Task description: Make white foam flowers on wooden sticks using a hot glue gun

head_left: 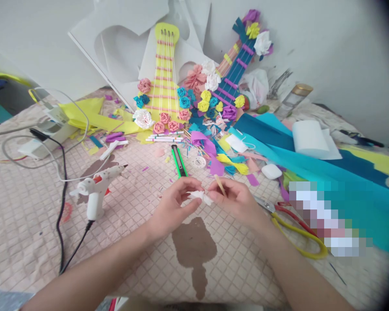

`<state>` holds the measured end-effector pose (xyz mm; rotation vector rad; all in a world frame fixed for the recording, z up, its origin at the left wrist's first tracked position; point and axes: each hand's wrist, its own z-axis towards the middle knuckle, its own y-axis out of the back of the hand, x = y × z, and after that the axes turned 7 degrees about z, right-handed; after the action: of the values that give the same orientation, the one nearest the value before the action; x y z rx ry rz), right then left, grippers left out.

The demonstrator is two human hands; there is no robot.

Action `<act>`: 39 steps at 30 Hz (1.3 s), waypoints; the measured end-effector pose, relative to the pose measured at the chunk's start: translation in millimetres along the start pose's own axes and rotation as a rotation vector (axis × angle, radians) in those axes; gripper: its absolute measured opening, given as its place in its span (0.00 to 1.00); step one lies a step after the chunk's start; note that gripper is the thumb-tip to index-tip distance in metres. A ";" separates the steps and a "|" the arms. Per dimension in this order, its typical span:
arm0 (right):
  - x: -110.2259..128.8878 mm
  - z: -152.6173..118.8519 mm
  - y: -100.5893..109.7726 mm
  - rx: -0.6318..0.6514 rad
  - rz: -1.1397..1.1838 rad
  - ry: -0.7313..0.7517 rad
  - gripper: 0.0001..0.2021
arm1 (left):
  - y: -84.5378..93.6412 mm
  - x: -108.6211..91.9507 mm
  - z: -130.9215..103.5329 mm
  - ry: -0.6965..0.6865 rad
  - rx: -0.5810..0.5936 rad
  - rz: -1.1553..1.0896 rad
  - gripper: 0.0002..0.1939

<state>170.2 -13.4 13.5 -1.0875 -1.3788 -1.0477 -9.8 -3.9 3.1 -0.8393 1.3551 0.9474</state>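
Near the middle of the table, my left hand pinches a small gathered piece of white paper between thumb and fingers. My right hand is at the right end of the same piece, its thumb and fingers closed, with a thin wooden stick rising between the fingers. A green box cutter lies just beyond my left hand. Scissors with yellow and red handles rest right of my right wrist.
A white glue gun and black cable are at the left. Yellow and blue paper guitars with paper flowers lean at the back. Paper scraps, markers and a power strip lie around; blue paper covers the right.
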 end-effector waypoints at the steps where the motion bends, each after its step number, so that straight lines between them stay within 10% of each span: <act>1: -0.6 0.4 1.1 0.001 0.007 -0.006 0.08 | 0.3 0.2 0.1 0.010 0.008 -0.016 0.09; 28: -0.3 0.4 0.6 -0.031 -0.009 -0.088 0.05 | -0.5 8.9 -3.7 -0.245 0.036 0.498 0.19; 39: 15.8 5.0 49.8 -0.662 0.268 0.204 0.08 | 0.1 9.9 -4.1 -0.105 0.045 0.278 0.18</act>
<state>217.2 2.7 30.3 -1.5383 -0.6993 -1.4082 -11.7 -6.9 -7.0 -0.5669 1.4188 1.1541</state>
